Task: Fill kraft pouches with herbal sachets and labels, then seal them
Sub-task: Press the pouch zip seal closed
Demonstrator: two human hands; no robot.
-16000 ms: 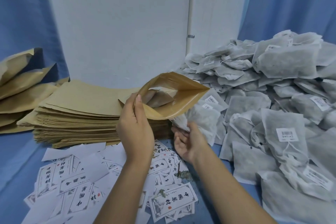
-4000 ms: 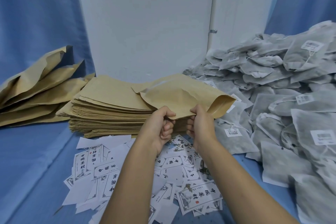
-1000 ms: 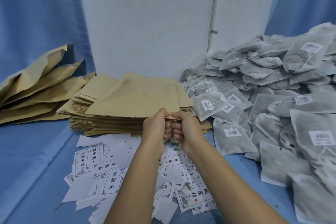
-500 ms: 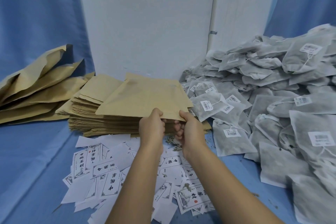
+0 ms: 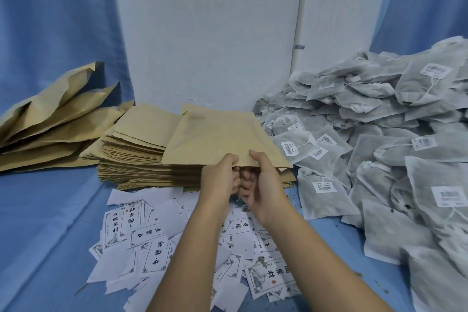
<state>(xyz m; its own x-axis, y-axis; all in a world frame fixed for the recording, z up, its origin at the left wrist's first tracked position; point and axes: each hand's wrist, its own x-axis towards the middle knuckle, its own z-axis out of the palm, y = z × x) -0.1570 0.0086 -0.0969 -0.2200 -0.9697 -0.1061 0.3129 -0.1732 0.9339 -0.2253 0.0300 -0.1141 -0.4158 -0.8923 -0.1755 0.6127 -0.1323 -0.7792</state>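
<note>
A flat kraft pouch (image 5: 217,139) is held level over the stack of empty kraft pouches (image 5: 141,157). My left hand (image 5: 219,180) and my right hand (image 5: 263,182) pinch its near edge side by side, thumbs on top and fingers curled beneath. White printed labels (image 5: 152,243) lie scattered on the blue cloth under my forearms. A large heap of grey herbal sachets (image 5: 374,134) with barcode tags fills the right side.
Several bulging kraft pouches (image 5: 53,124) lie piled at the far left. A white wall panel (image 5: 210,33) stands behind the stack, with blue curtain on both sides. Bare blue cloth (image 5: 45,223) shows at the near left.
The pouch, open and being filled 16 s ago, is now flat and closed. Over the last second both hands stayed pinching its near edge close together, with the pouch shifting slightly right.
</note>
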